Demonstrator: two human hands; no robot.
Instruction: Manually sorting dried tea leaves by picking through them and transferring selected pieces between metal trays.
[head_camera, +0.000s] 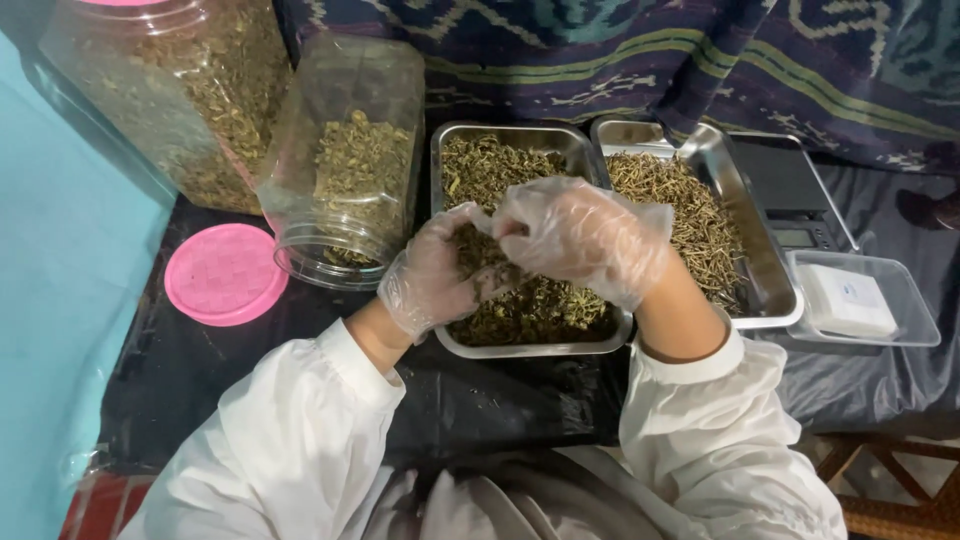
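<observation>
left hand (435, 275) cupping dried herbs (520, 300) | right hand (580, 235) apparently pinching some | steel tray (530, 347)

Gloved left hand (435, 275) and right hand (585, 240) meet over the near steel tray of dried herbs (520, 345). A tipped clear plastic jar (345, 160) crowds nine o'clock, a second steel tray (765, 270) blocks three o'clock. Open black bench (490, 400) lies at six o'clock, beside the round pink lid (225, 273).

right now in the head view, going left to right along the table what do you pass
pink lid → tipped clear jar → left hand → right hand, both over the near steel tray → second steel tray → clear plastic box
</observation>
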